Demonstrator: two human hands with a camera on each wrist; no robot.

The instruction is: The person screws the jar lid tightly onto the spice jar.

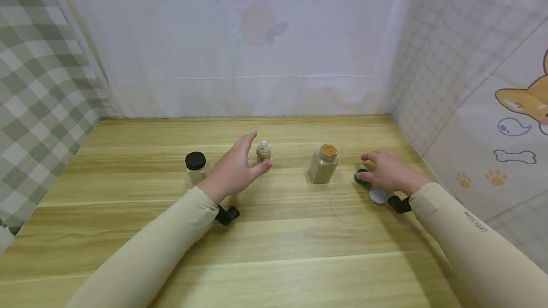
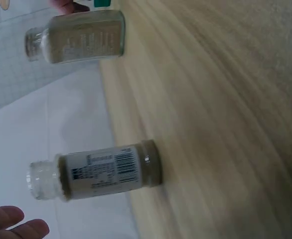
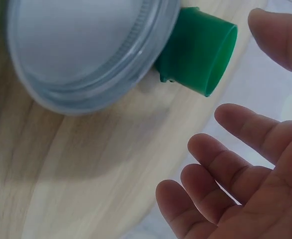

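- The left hand is relaxed and grasps nothing; its thumb and fingers spread to either side of the small jar, with a gap showing in the left wrist view.
- The right hand is also unclenched and holds nothing; the green cap sits just off its thumb and fingertips.
- For a sure grip, the left hand would do well to close low on the small jar, keeping the bare neck above it free.
- The right hand seems best served by pinching the green cap across its sides, without nudging the lid just beside it, on the wrist side of that hand.
- The small jar stands upright, uncapped: clear threaded neck, pale label with a barcode, brownish at the shoulder and base.
- The green cap is a short, smooth cylinder, hollow side up, with a small tab near its base; the lid lies inside-up, pale, with a ridged rim.
- Between the hands, to the right of the small jar, stands the uncapped bottle, with orange-brown at its mouth.
- Left of the left hand stands the black-capped jar, partly hidden.
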